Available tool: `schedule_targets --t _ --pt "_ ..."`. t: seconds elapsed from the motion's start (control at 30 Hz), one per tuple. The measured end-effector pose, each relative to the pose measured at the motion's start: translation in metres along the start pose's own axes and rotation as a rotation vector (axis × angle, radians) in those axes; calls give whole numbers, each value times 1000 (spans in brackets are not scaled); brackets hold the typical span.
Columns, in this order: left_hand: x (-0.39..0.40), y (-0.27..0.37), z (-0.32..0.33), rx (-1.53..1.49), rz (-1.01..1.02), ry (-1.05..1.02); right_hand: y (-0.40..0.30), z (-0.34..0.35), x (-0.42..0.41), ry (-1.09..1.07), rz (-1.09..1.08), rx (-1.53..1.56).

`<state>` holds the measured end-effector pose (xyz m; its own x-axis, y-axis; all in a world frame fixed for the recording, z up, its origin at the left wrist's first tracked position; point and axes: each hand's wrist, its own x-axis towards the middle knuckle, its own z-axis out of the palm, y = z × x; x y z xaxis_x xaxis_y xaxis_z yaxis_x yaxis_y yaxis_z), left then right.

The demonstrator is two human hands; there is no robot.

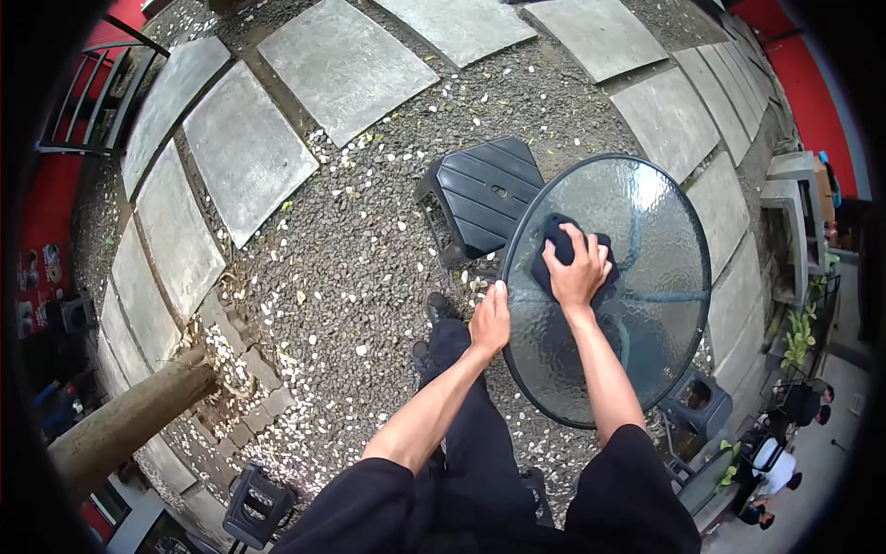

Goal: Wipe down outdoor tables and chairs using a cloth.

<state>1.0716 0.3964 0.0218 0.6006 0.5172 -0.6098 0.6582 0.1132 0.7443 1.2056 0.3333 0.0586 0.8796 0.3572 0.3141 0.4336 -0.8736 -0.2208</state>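
A round table with a textured glass top [664,249] and a dark rim stands before me, slightly to the right. My right hand [580,266] presses a bunched dark cloth [554,260] onto the glass, left of its middle, with the fingers curled over the fabric. At the table's left edge my left hand [491,318] grips the rim, its fingers pointing up along it. Pale metal supports show blurred through the glass. Just beyond the left rim is a black plastic stool [488,197] with a slatted seat.
Dark gravel with white pebbles [360,277] covers the ground, edged by concrete slabs [346,69]. A tree trunk [131,422] rises at left. More dark stools [256,505] stand lower left and right of the table. Several people [775,457] sit at far right.
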Motion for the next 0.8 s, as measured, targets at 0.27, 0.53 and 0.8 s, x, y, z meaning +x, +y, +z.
schedule_targets --t 0.27,0.53,0.8 --pt "11 -21 -16 126 5 -353 13 53 112 95 231 -83" --pt "164 -70 -114 -308 -451 -350 -3 42 119 87 251 -23" --pt "311 4 -102 495 207 -178 -48 7 31 3 272 18"
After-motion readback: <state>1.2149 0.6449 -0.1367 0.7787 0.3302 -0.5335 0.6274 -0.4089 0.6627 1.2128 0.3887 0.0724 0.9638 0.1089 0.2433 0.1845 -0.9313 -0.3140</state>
